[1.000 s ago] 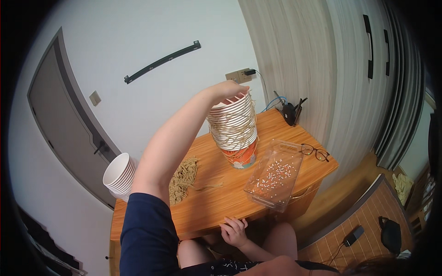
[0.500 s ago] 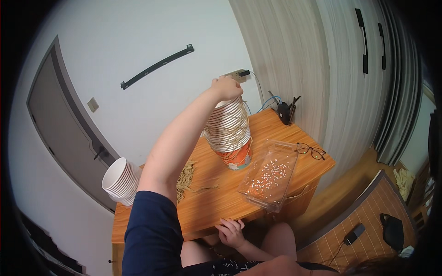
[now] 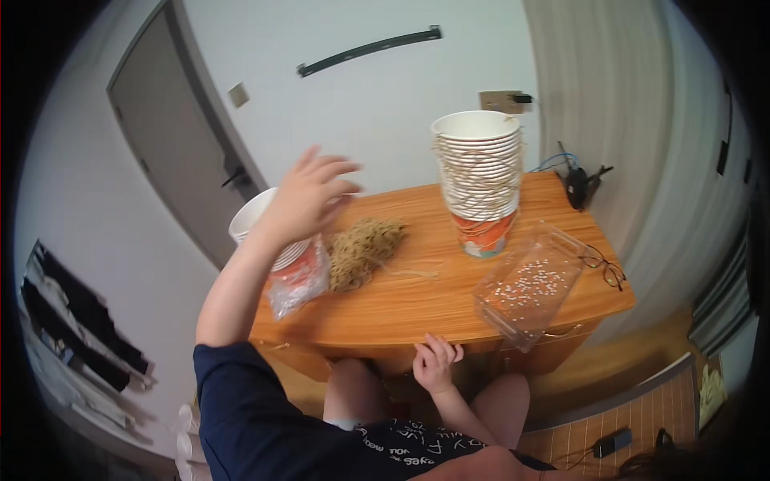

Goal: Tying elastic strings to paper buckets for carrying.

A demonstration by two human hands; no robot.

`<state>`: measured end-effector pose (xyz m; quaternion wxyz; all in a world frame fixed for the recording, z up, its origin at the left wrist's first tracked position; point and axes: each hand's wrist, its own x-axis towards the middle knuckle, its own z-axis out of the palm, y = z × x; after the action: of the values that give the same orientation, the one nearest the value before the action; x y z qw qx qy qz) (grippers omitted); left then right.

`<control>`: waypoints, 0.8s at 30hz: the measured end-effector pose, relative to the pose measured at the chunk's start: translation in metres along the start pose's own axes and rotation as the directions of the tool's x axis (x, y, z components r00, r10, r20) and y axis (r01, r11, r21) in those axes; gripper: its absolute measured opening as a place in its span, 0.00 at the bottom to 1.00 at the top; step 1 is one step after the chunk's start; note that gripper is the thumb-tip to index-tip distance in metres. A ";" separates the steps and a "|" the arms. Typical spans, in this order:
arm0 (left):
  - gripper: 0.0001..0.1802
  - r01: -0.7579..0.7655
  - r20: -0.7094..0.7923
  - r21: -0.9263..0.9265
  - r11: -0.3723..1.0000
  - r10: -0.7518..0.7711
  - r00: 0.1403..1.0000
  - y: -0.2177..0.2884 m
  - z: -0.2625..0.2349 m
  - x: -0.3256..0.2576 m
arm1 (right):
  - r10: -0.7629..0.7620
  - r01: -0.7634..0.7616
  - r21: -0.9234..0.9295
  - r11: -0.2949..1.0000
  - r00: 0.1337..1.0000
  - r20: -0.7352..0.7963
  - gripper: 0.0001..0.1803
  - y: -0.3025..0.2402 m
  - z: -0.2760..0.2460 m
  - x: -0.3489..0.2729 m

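My left hand (image 3: 305, 195) is raised over the left part of the desk, its fingers apart and slightly blurred, with nothing in them. Below and behind it is a shorter stack of white paper cups (image 3: 255, 210), partly hidden by my forearm and in a clear plastic bag (image 3: 301, 293). A pile of tan twine (image 3: 365, 250) lies beside the bag. Farther right stands a tall stack of nested paper cups (image 3: 481, 180), strung round with twine; the lowest shows orange printing. My right hand (image 3: 435, 362) rests at the desk's front edge, empty, fingers loosely apart.
On the right of the wooden desk (image 3: 385, 309) lies a clear plastic tray (image 3: 521, 293) holding many small white beads. Black glasses (image 3: 605, 268) touch the area beside it. A black router (image 3: 577, 188) with cables stands in the back right corner.
My left hand has come off the top of the tall cup stack and moved left toward the shorter stack. My view has turned left. The right hand stays by the desk edge.
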<state>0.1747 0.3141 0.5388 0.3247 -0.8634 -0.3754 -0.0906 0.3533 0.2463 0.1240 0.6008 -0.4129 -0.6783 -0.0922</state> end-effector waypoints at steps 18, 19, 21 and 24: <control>0.13 0.804 0.421 -0.461 0.375 -0.705 0.570 -0.117 0.028 -0.172 | 0.102 -0.101 0.020 0.995 0.993 -0.056 0.17 -0.020 -0.002 0.010; 0.12 0.820 0.434 -0.431 0.377 -0.710 0.554 -0.118 0.026 -0.167 | 0.102 -0.101 0.018 0.995 0.993 -0.055 0.17 -0.019 -0.002 0.009; 0.12 0.834 0.447 -0.402 0.378 -0.714 0.539 -0.119 0.019 -0.161 | 0.088 -0.089 -0.011 0.996 0.996 -0.017 0.17 -0.017 -0.004 0.007; 0.10 0.795 0.395 -0.457 0.398 -0.710 0.582 -0.124 0.003 -0.154 | 0.066 -0.066 -0.019 0.998 0.998 0.012 0.17 -0.014 -0.006 0.008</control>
<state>-0.0212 0.2880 0.5353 -0.0649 -0.6570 -0.6968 -0.2803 0.3489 0.2370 0.1376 0.5955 -0.4411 -0.6672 -0.0758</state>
